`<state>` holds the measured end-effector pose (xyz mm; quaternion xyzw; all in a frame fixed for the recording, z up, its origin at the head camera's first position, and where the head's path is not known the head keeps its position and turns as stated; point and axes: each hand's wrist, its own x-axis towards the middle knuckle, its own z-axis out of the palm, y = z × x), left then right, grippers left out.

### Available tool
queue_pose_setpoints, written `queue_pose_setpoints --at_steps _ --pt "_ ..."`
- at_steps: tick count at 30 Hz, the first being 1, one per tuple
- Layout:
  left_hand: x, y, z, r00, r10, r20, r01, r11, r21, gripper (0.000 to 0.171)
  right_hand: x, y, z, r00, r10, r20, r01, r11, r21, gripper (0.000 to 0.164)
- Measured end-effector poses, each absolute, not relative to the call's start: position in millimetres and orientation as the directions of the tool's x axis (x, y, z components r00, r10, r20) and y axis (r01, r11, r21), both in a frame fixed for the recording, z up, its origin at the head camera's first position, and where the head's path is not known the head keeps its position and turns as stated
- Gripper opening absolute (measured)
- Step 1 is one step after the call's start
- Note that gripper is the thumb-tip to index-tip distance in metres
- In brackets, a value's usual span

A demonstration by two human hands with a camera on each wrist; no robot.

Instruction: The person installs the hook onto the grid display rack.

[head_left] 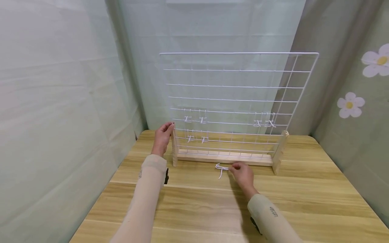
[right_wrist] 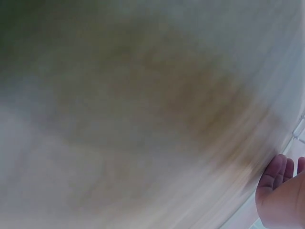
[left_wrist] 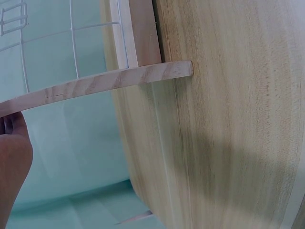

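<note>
A white wire grid panel (head_left: pixel 237 86) stands upright in a wooden stand (head_left: pixel 225 158). At its left side, my left hand (head_left: pixel 162 137) grips the top of the left wooden post (head_left: pixel 174 148); the left wrist view also has the fingers at that post (left_wrist: pixel 95 83). In front of the stand's base, my right hand (head_left: pixel 244 175) pinches one end of a white wire hook (head_left: pixel 222 168), whose prong points down toward me. The right wrist view is blurred; the hand (right_wrist: pixel 281 195) shows at its lower right edge, and the hook is hidden there.
Several white hooks hang on the grid, including a left pair with one upper hook (head_left: pixel 187 119), more below, and others on the right (head_left: pixel 270 123). The right post (head_left: pixel 280 153) stands behind my right hand. Pale curtains (head_left: pixel 76 101) surround the wooden table (head_left: pixel 194 202).
</note>
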<state>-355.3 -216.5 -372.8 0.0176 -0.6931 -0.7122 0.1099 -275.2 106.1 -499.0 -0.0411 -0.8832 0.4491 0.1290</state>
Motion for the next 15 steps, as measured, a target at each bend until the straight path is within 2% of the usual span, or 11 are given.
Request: queue_pose_setpoints --at_steps 15 --pt "-362.9 -217.5 -381.3 -0.969 -0.201 0.145 0.153 -0.026 0.988 0.038 -270.0 101.8 -497.5 -0.979 0.157 0.133 -0.009 0.614 -0.789 0.02"
